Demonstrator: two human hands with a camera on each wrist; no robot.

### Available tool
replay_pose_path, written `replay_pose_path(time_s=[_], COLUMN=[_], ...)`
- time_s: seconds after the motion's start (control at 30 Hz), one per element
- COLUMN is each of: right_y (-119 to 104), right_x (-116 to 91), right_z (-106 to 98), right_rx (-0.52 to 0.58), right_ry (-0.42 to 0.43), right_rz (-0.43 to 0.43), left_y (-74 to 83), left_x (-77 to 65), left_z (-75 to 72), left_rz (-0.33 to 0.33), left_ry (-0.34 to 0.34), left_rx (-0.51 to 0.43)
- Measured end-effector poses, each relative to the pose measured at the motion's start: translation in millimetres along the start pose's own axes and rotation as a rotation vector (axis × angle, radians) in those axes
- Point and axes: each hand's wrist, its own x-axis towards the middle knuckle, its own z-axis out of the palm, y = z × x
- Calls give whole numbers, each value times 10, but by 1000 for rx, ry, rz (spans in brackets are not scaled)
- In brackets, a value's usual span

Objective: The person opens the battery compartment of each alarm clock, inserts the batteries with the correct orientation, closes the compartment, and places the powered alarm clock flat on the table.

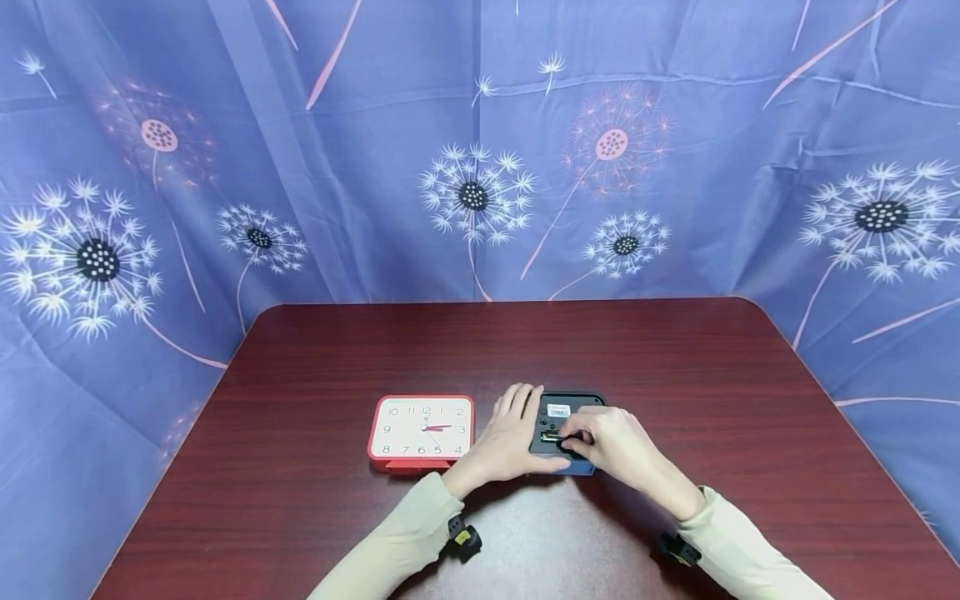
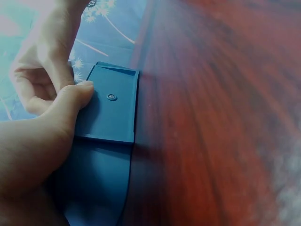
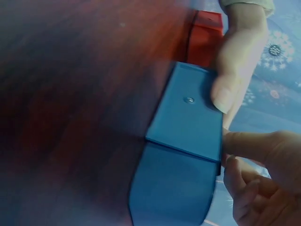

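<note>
A blue alarm clock (image 1: 576,468) lies with its black back upward near the middle of the table; its blue underside (image 2: 110,110) faces the near edge. My left hand (image 1: 510,437) holds it from the left, fingers along its left side and thumb pressed against the underside. On the back, the battery slot shows a gold-and-green battery (image 1: 551,436). At the slot's right end my right hand (image 1: 611,437) pinches a small black piece (image 1: 572,437) between thumb and forefinger, mostly hidden by the fingers. In the right wrist view the pinched piece is out of sight.
A red alarm clock (image 1: 423,427) with a white dial stands just left of my left hand, face toward me. Both clocks are on a dark red wooden table (image 1: 300,500). Behind it hangs a blue curtain (image 1: 375,167) with dandelion prints.
</note>
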Motion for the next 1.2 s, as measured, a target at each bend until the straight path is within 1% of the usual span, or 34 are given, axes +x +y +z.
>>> replay_pose_path(time_s=[0.2, 0.47, 0.83, 0.9, 0.97, 1.03, 1.13, 1.2], right_y=[-19, -43, -36, -41, -54, -68, -76, -66], right_x=[4, 12, 34, 33, 35, 37, 40, 39], right_z=[49, 71, 84, 68, 47, 22, -16, -39], right_rx=[-21, 4, 92, 100, 90, 69, 14, -12], right_ry=[4, -2, -39, -67, -99, -121, -130, -138], right_rz=[6, 15, 35, 76, 146, 246, 404, 491], left_y=[1, 2, 27, 32, 34, 35, 35, 38], left_x=[2, 3, -2, -5, -5, -5, -9, -10], left_z=[-1, 13, 8, 8, 6, 2, -12, -22], left_rz=[1, 12, -15, -13, -12, -12, -15, -20], left_ry=[3, 31, 31, 34, 37, 37, 29, 23], left_rx=[6, 6, 33, 34, 35, 28, 15, 0])
